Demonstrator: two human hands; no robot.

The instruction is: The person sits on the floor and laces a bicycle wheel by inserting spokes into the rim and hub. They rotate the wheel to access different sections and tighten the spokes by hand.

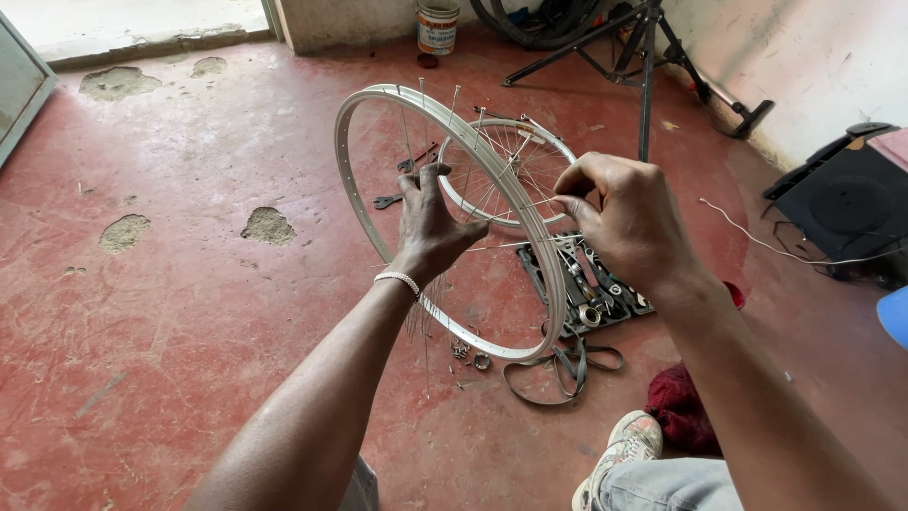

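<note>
Up above the red floor (189, 312), a bare silver bicycle rim (454, 123) stands nearly edge-on to the camera, held between the person's two hands. The left hand (430, 222) reaches through the hoop from the near side, its fingers spread and curled around the inner part, where thin spokes (492, 185) cross; a pale bracelet (397, 279) circles its wrist. The right hand (619, 213) sits just beside the rim's right edge, its fingertips pressed together and pinching one of the spokes close to the metal band. Several loose spoke ends stick up past the top of the rim.

Behind the rim, a second, smaller spoked wheel (530, 156) lies on the floor. Near it, toward the right, a dark tray of tools (591, 293) holds spanners and sockets. A grey rim strip (558, 374) lies looped on the floor below the rim's lowest point, with a few small metal bits beside it. A dark red cloth (681, 407) is bunched next to the person's pale shoe (624, 445). At the far edge of the floor stand a paint can (438, 26) and a black repair stand (648, 57), near the wall. A black speaker box (851, 203) rests at the right edge.
</note>
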